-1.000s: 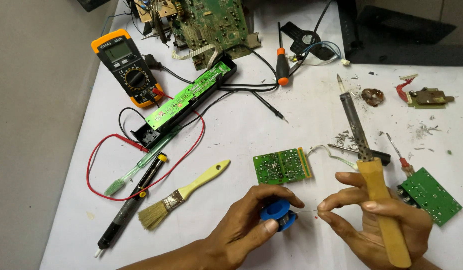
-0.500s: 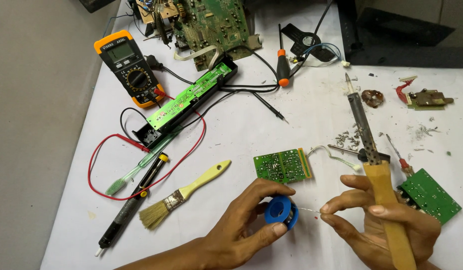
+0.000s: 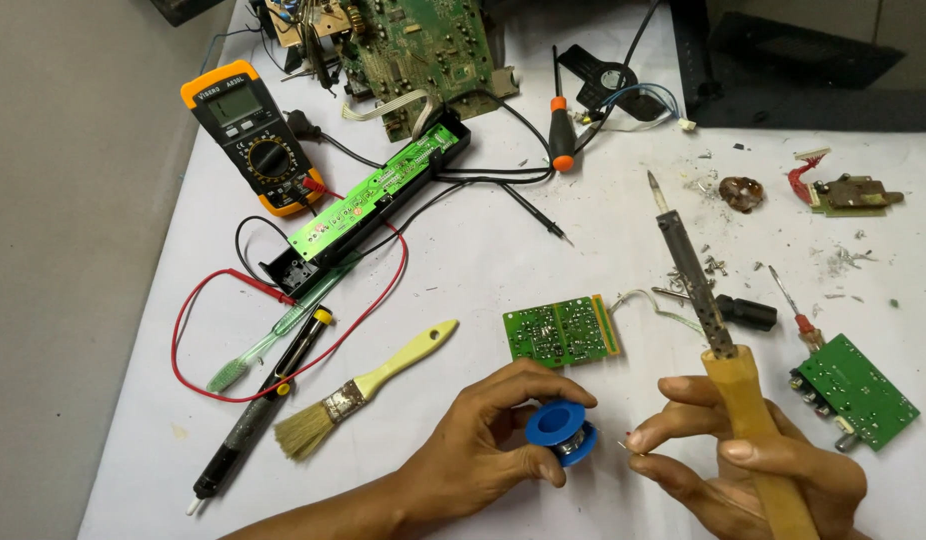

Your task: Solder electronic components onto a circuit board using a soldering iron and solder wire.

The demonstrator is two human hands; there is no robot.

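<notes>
The left hand point(image 3: 483, 445) grips a blue plastic solder spool point(image 3: 560, 430) near the white surface's point(image 3: 483, 260) near edge. The right hand point(image 3: 748, 465) holds a wooden-handled soldering iron point(image 3: 718, 350), fingers point(image 3: 655, 438) pinching the wire end; bare surface lies beyond, toward the small green circuit board point(image 3: 563, 331).

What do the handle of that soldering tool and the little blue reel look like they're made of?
The soldering iron's tan handle, gripped in the right hand, looks like bare wood: matte, pale brown, no shine. Its dark shaft looks like scorched, dull metal. The small blue spool in the left hand seems to be smooth moulded plastic with an even glossy colour; the grey winding on it looks like metal solder wire.
</notes>
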